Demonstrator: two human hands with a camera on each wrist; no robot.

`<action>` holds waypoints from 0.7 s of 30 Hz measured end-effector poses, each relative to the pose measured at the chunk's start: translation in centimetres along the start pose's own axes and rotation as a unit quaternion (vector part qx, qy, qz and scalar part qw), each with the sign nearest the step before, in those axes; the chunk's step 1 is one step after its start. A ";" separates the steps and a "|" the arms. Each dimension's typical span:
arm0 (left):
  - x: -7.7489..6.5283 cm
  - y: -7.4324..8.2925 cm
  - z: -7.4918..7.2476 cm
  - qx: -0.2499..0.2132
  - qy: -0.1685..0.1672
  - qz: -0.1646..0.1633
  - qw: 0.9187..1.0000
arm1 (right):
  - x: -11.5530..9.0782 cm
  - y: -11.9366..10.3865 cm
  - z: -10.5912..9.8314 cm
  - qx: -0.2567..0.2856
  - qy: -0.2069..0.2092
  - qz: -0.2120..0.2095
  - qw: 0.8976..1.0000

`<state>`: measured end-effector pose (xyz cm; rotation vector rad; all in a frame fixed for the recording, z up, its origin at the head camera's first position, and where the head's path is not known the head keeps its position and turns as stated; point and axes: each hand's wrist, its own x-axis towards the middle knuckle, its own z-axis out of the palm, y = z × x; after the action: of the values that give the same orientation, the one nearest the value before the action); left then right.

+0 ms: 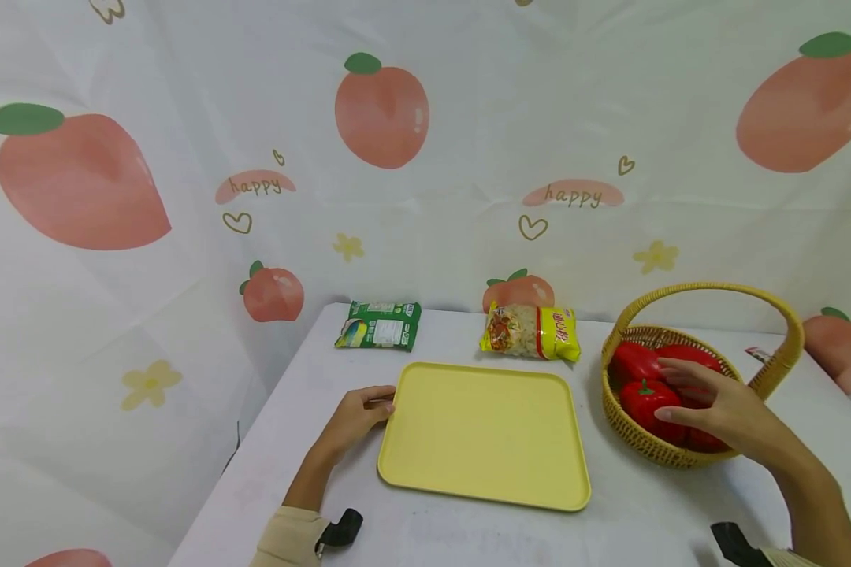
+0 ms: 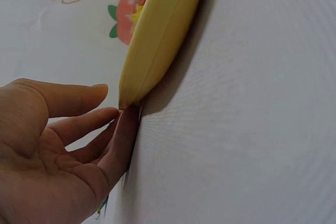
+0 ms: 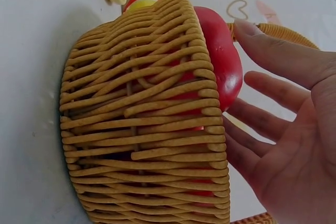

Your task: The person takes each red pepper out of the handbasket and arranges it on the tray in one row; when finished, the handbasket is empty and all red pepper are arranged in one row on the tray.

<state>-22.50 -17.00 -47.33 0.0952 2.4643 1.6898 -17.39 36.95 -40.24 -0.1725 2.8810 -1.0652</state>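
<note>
Going left to right. Left hand (image 1: pixel 354 421) first: touches left edge of yellow tray (image 1: pixel 485 441) with fingertips, fingers relaxed and slightly bent, thumb apart, nothing pinched. Beyond it, close to far left corner of white surface (image 1: pixel 461 543), green packet (image 1: pixel 379 326), lying flat. Then tray: sits about mid-surface, between both hands, long axis side to side, running roughly along far edge of surface, slightly skewed. Next, yellow packet (image 1: pixel 529 331): by far edge of surface, beyond far right corner of tray, long axis also side to side. Then wicker basket (image 1: pixel 627 433): stands toward right edge of surface, just beside right edge of tray, handle arched overhead. Inside, in near left part of basket, red pepper with green stem (image 1: pixel 641 407): lies just left of right hand (image 1: pixel 726 405), much nearer to it than to left hand. Stem end up; long axis seemingly upright, but body partly covered, so cannot tell for sure. Other red peppers (image 1: pixel 634 362) packed beyond and to right, axes cannot tell. Right hand: reaches over right side of basket, fingers and thumb spread apart, nothing pinched; in right wrist view, thumb just beside a pepper, actual contact cannot tell.
</note>
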 end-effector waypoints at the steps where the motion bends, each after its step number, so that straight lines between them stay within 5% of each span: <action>1: 0.0 0.0 0.0 0.001 0.000 0.000 1.000 | 0.0 0.0 0.1 0.000 -0.001 0.001 1.000; 14: -0.3 0.0 -0.3 0.000 -0.006 -0.003 1.000 | 0.0 -0.3 0.2 -0.028 -0.031 0.030 0.999; 21: 0.0 -0.2 -0.3 -0.006 -0.014 -0.005 1.000 | -0.1 0.0 0.2 -0.025 -0.018 0.009 0.999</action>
<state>-22.57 -17.31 -47.44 0.1043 2.4301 1.6870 -17.25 36.80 -40.40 -0.1656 2.8728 -0.9767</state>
